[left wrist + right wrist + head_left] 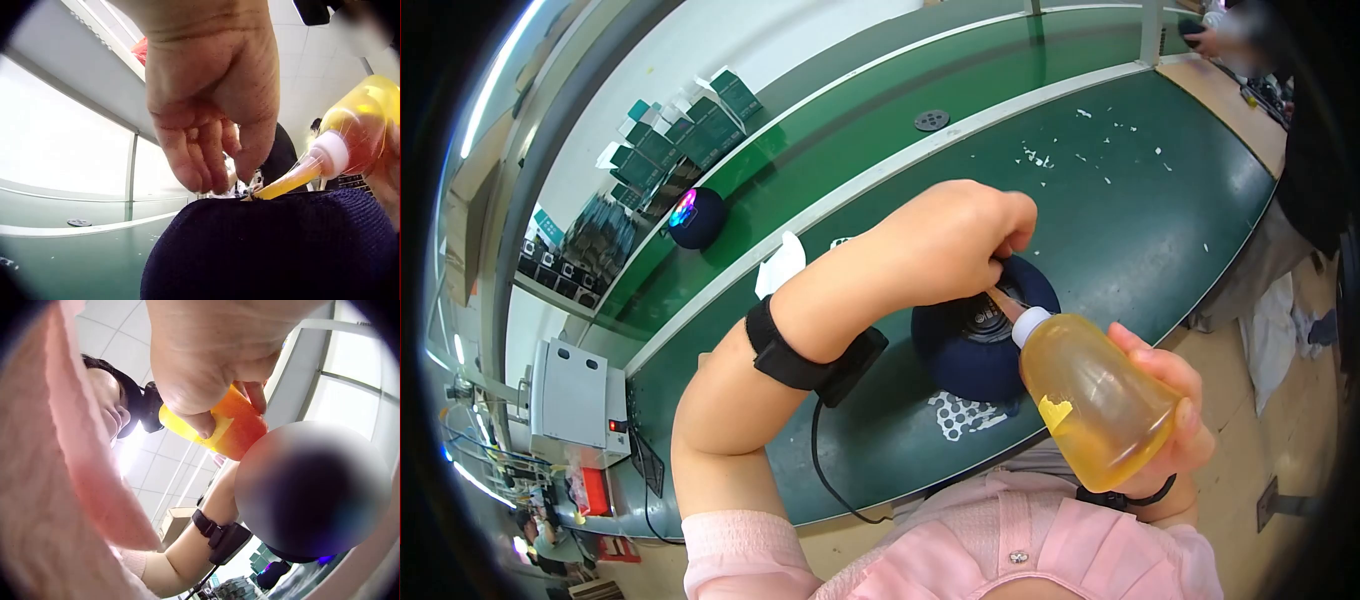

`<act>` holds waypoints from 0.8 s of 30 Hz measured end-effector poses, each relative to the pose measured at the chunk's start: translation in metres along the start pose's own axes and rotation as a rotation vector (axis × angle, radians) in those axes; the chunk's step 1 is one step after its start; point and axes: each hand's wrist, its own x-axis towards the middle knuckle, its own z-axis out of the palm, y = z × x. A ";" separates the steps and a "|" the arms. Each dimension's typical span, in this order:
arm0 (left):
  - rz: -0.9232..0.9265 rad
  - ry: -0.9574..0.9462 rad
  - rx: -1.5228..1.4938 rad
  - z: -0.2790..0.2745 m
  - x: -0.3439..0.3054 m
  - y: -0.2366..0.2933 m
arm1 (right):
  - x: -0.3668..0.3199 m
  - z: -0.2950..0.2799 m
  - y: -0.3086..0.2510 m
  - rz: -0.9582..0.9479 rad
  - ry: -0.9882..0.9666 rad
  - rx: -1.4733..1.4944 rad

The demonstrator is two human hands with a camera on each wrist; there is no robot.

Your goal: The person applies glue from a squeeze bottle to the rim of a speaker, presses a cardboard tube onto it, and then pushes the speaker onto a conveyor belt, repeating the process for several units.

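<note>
Far left of the speaker [975, 350] I see a second speaker [697, 217] w/ a lit spot, and stacked boxes [690, 130] beyond it. Both are well apart from the work.

The left grip [945, 245] sits on top of the speaker, fingers [200, 169] curled down onto the cloth edge. It looks like it pinches or pulls the cloth back, tho I can't tell what's betw. the tips. The speaker stands on the green counter [1160, 200] on a dotted sheet [960, 415], w/ the counter's front edge near.

Right of the speaker is a bottle [1100, 400] of yellow liquid, tilted nozzle-down. The nozzle [281, 184] tip touches the speaker's top, just beside the left fingertips. The right grip [1170, 400] is wrapped round the bottle's base end.

Risks, as I judge them:
- **Too hard a squeeze:** liquid floods past the seam, soaks the cloth & prob. stains it.
- **Overrun:** the tip is right at the left fingers, so any excess lands on skin.
- **Left grip slipping:** it bears only on the top edge, so the cloth could snap back onto the tip, or the speaker could roll toward the near edge.
- **Wrist wobble:** the bottle is held far from its tip, so a small wobble swings the tip off the seam.
</note>
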 end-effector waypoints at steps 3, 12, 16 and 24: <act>0.047 -0.047 0.111 0.000 0.004 0.000 | -0.002 0.006 0.000 0.011 0.099 -0.202; -0.100 0.111 -0.055 0.001 -0.007 -0.011 | -0.006 -0.006 0.007 -0.073 -0.070 -0.700; -0.325 0.141 -0.180 -0.003 -0.016 -0.019 | 0.000 -0.003 0.008 0.058 -0.085 -0.767; -0.573 0.140 -0.456 0.000 -0.029 -0.024 | 0.004 0.010 0.014 -0.063 0.078 -0.262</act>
